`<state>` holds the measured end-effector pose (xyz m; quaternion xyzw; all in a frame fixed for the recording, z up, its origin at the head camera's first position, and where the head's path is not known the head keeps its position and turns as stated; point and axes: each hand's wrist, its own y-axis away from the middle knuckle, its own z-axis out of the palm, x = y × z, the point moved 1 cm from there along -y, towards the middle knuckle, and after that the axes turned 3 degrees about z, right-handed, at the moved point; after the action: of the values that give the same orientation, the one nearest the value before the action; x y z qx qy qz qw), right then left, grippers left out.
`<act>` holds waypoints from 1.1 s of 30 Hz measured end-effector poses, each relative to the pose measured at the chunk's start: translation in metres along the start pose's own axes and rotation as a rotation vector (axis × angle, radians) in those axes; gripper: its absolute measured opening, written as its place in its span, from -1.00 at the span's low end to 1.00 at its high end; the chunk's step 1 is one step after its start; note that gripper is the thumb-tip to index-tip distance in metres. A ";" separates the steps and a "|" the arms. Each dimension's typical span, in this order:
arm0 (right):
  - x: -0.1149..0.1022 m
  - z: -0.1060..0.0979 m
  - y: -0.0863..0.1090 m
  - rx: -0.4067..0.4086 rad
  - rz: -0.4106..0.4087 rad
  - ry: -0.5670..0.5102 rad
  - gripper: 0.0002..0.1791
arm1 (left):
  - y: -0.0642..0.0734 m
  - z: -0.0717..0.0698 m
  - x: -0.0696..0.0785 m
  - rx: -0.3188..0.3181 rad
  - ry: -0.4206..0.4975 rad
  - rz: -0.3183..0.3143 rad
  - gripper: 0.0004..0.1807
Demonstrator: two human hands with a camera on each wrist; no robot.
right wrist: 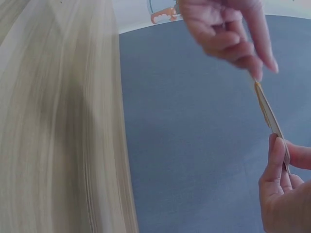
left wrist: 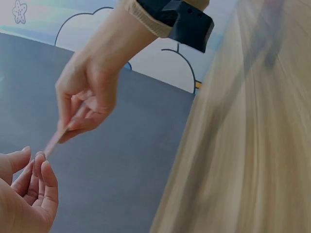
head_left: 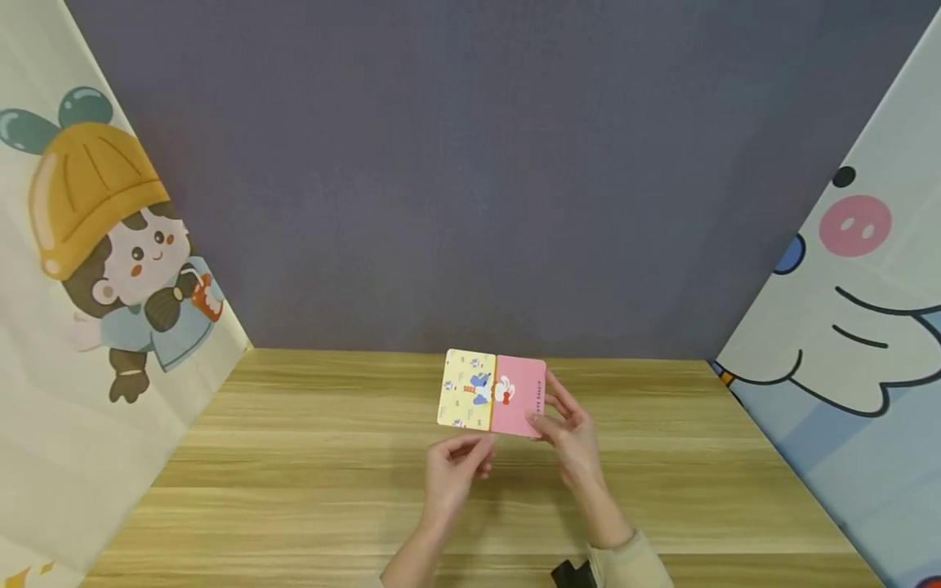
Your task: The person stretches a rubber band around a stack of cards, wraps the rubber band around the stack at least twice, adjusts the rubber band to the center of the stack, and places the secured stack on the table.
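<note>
A small booklet [head_left: 518,380] is spread out above the table, one half yellow with a blue cartoon figure, the other pink with a white rabbit. Its lower right corner is pinched between thumb and fingers of my right hand [head_left: 573,441]. My left hand [head_left: 452,474] is at the bottom edge near the middle fold, fingers loosely bent. In the left wrist view the left thumb [left wrist: 19,158] stands apart from the fingers, with no booklet between them. Edge-on in the right wrist view, the booklet shows an orange strip [right wrist: 264,104] along its fold.
The wood-grain table [head_left: 294,465] lies beneath both hands. A dark grey panel [head_left: 470,180] rises at its back edge. Cartoon-printed sheets flank it, the left sheet [head_left: 44,408] cream and the right sheet [head_left: 904,343] white and blue. A black wrist device [head_left: 573,574] sits at the right sleeve.
</note>
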<state>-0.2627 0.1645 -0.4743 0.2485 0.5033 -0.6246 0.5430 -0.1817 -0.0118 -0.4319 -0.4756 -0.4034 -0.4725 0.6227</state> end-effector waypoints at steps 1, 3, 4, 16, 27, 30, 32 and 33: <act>0.014 -0.012 -0.003 0.009 0.005 0.025 -0.23 | 0.001 -0.001 0.003 -0.006 -0.013 0.012 -0.78; 0.024 -0.022 -0.004 0.004 0.012 0.028 -0.22 | 0.002 -0.004 0.008 -0.005 -0.029 0.037 -0.79; 0.030 -0.027 -0.005 0.012 0.020 0.030 -0.21 | 0.002 -0.006 0.011 -0.001 -0.035 0.054 -0.78; -0.025 0.013 0.012 0.067 0.064 0.046 -0.25 | -0.009 -0.025 0.028 0.005 -0.106 0.215 -0.80; -0.021 0.005 0.017 0.028 0.034 0.084 -0.27 | -0.024 -0.036 0.048 -0.026 -0.210 0.257 -0.82; -0.032 0.012 0.020 0.054 0.064 0.123 -0.25 | -0.031 -0.041 0.039 -0.013 -0.248 0.265 -0.79; -0.022 0.003 0.018 0.031 0.056 0.098 -0.26 | -0.036 -0.045 0.032 -0.008 -0.259 0.251 -0.75; -0.020 0.002 0.017 0.026 0.055 0.094 -0.25 | -0.037 -0.045 0.030 -0.006 -0.270 0.243 -0.73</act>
<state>-0.2405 0.1735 -0.4624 0.2982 0.5129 -0.6038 0.5323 -0.2086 -0.0659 -0.4054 -0.5819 -0.4216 -0.3269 0.6138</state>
